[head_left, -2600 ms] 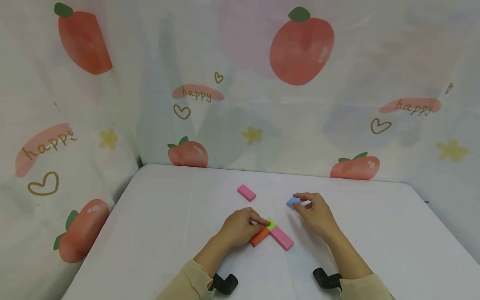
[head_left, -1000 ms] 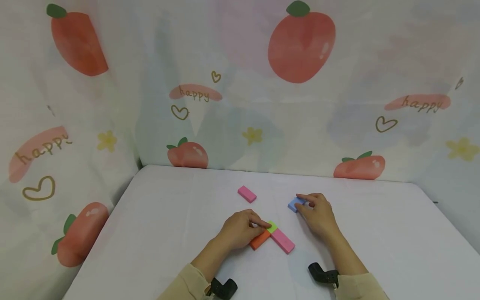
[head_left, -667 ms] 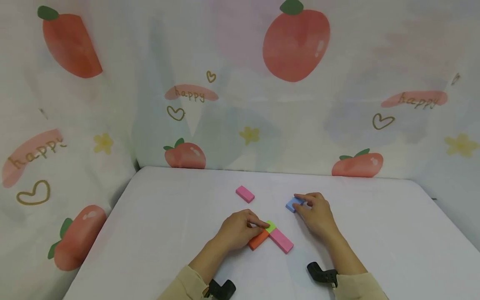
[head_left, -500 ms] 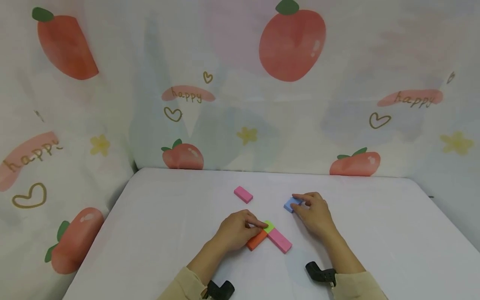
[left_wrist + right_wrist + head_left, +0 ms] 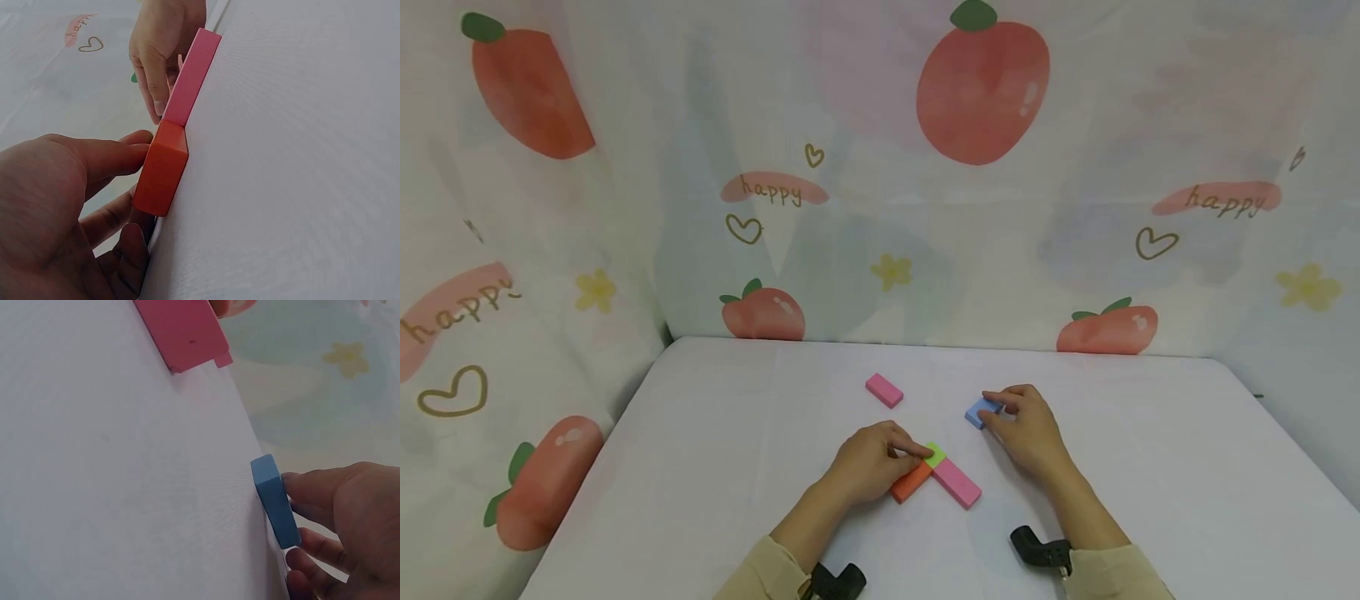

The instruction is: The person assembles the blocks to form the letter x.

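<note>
The light-blue rectangular block, apparently of painted wood (image 5: 275, 500), is pinched between the thumb and fingers of the right hand (image 5: 1028, 423); whether it is fully clear of the desk (image 5: 1150, 450) cannot be told. Slippage or twisting of the block may be caused by the shallow fingertip grip. Misalignment of the grouped blocks may be caused by excess pressure from the left hand (image 5: 867, 460), or by a knock from the blue block.

The blue block is located beyond and to the right of the left hand, at the fingertips of the right. At the left hand, the fingertips are rested on the bright orange rectangular block (image 5: 161, 172) and the lime-green block (image 5: 936, 456); whether either is gripped cannot be told. A glossy pink rectangular block (image 5: 957, 483) is positioned between the hands, adjoining the green one. A separate pink block (image 5: 884, 391) is located beyond the left hand.
</note>
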`<move>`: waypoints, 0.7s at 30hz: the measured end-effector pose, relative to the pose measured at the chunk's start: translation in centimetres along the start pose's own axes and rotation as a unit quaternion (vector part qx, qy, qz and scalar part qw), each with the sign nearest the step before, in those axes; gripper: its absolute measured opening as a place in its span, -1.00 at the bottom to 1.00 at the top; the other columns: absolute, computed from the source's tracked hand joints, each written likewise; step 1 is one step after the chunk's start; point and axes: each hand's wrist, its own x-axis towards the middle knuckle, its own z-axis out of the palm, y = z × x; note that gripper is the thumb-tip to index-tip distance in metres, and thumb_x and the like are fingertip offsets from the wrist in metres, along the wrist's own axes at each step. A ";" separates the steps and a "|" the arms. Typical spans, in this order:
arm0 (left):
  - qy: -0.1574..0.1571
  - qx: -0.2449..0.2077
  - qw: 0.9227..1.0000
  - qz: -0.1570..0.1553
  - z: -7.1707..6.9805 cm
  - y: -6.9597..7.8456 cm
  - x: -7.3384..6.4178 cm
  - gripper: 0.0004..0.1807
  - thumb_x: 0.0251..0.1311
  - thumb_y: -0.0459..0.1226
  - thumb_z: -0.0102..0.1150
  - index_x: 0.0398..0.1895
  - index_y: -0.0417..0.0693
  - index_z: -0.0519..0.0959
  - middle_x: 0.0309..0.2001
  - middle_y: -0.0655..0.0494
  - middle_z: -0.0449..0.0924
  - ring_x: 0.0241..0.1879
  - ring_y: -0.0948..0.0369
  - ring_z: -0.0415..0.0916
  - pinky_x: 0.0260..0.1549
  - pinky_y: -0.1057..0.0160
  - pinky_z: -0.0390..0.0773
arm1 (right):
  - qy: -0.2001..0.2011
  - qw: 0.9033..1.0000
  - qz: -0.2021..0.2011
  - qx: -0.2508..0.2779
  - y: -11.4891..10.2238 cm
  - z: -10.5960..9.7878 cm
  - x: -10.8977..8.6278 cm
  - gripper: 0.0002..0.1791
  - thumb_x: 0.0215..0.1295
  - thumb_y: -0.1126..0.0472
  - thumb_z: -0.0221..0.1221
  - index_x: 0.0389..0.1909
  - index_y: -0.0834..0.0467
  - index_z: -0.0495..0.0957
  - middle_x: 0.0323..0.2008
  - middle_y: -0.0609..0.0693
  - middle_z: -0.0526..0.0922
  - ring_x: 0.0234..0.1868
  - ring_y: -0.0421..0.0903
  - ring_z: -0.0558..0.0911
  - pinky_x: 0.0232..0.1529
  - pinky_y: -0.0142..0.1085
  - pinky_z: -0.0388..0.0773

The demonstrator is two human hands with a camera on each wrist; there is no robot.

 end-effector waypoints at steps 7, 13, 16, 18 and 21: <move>0.000 0.005 1.000 0.002 0.0 0.0 0.0 -0.82 0.31 -0.14 0.36 -0.20 0.46 0.83 -0.20 0.48 0.61 -0.31 0.39 0.43 -0.32 0.34 0.42 | -0.006 1.000 -0.002 0.010 -0.2 -0.2 -0.1 -0.54 0.40 0.13 0.28 0.24 0.25 0.63 0.20 0.29 0.46 0.18 0.24 0.55 0.20 0.17 0.47; -0.001 0.009 1.000 0.004 -0.1 -0.1 0.0 -0.82 0.31 -0.13 0.35 -0.19 0.47 0.83 -0.20 0.48 0.61 -0.31 0.39 0.44 -0.32 0.34 0.42 | -0.013 1.000 -0.003 0.008 -0.4 -0.2 -0.2 -0.55 0.38 0.14 0.31 0.21 0.24 0.65 0.16 0.27 0.48 0.14 0.20 0.55 0.13 0.10 0.50; -0.001 0.010 1.000 0.004 -0.1 -0.1 0.0 -0.82 0.31 -0.13 0.35 -0.19 0.48 0.83 -0.20 0.48 0.61 -0.31 0.38 0.44 -0.32 0.34 0.42 | -0.014 1.000 -0.005 0.008 -0.5 -0.1 -0.1 -0.56 0.37 0.15 0.32 0.21 0.24 0.66 0.15 0.27 0.48 0.13 0.19 0.55 0.11 0.06 0.51; -0.001 0.009 1.000 0.003 -0.1 -0.1 0.0 -0.82 0.31 -0.13 0.35 -0.19 0.48 0.83 -0.20 0.48 0.61 -0.31 0.38 0.44 -0.32 0.34 0.42 | -0.013 1.000 -0.008 0.006 -0.6 -0.1 -0.1 -0.56 0.36 0.15 0.32 0.20 0.24 0.66 0.15 0.27 0.48 0.12 0.18 0.56 0.10 0.05 0.51; -0.002 0.006 1.000 0.002 0.0 0.0 0.0 -0.82 0.32 -0.14 0.35 -0.19 0.48 0.83 -0.20 0.48 0.61 -0.31 0.38 0.44 -0.32 0.33 0.42 | -0.012 1.000 -0.009 0.003 -0.6 -0.1 -0.1 -0.56 0.36 0.16 0.33 0.20 0.24 0.66 0.14 0.26 0.49 0.11 0.18 0.56 0.09 0.04 0.52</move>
